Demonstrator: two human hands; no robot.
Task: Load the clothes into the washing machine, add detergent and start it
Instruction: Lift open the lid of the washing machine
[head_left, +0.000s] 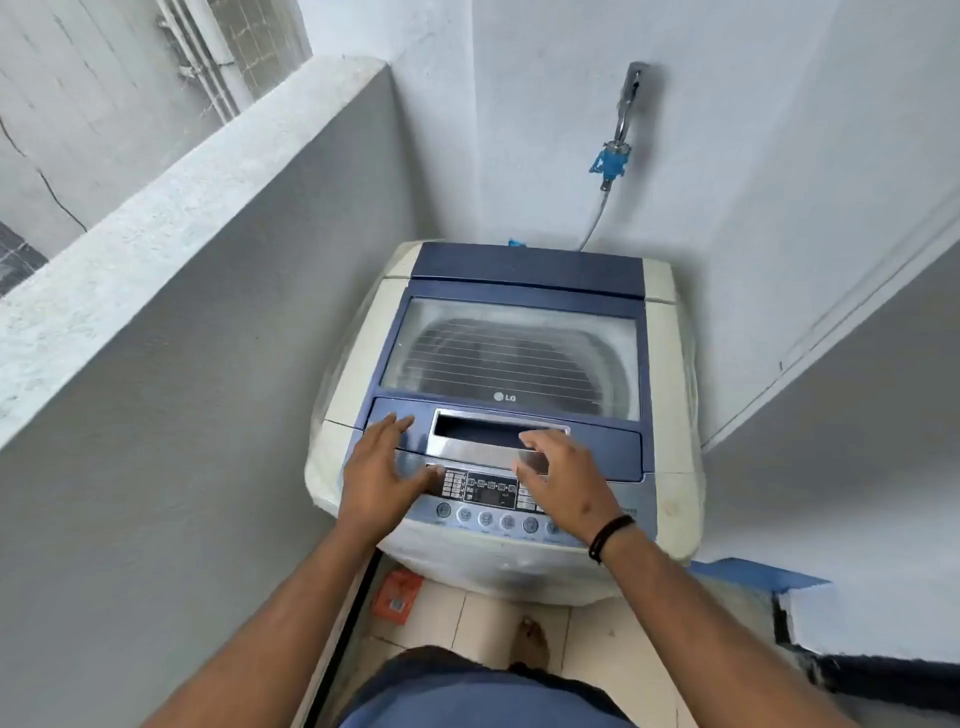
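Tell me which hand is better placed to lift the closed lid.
Probably the right hand: its fingers reach the lid handle. The left hand lies beside it, over the control panel.

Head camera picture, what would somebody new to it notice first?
First the top-loading washing machine in the corner, its blue lid down with a clear window showing the drum. Both hands are spread over its front: the left hand near the control panel, the right hand by the silver lid handle. Behind it a wall tap with a blue fitting feeds a hose, and an orange packet lies on the floor at the left.
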